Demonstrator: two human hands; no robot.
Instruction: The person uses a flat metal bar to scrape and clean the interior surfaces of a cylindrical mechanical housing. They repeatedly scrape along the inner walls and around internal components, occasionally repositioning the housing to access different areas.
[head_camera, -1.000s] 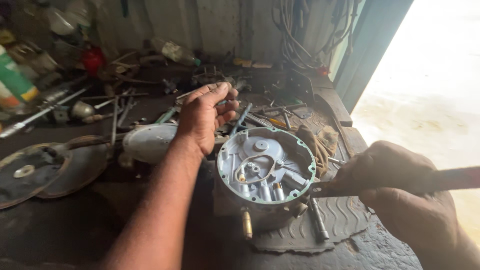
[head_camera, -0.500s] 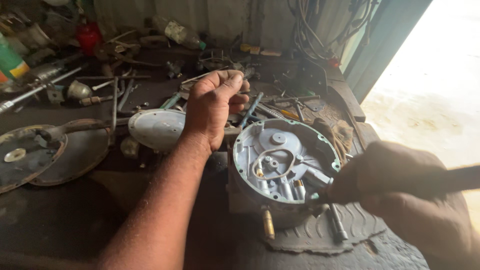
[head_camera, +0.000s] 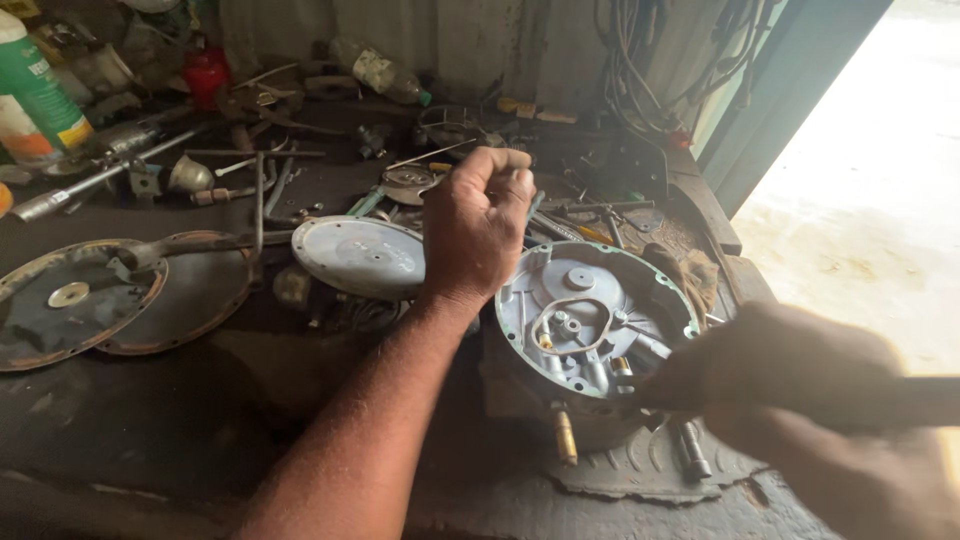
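Right hand (head_camera: 800, 400): nearest to the camera and blurred; the grip is closed around a dark, straight handle (head_camera: 920, 400) whose front end reaches the right rim of the round housing.
Round housing (head_camera: 590, 320): grey cast metal, open on top, standing on the tabletop (head_camera: 200, 420) just left of the right hand; inside are a bent loop of thin tube, small brass pieces and pins; a brass fitting sticks out at its near side.
Rubber mat (head_camera: 640, 470): dark, with a wavy pattern, lying under the housing.
Left hand (head_camera: 475, 225): raised behind the housing, its grip curled into a closed fist; I cannot tell if something is inside.
Pale lid (head_camera: 360, 255): round, smooth metal, just left of the left hand.
Rusty discs (head_camera: 110, 295): two flat round plates, further left.
Far tabletop: loose rods, small tools, a green and white bottle (head_camera: 35, 90), a red can (head_camera: 205, 70).
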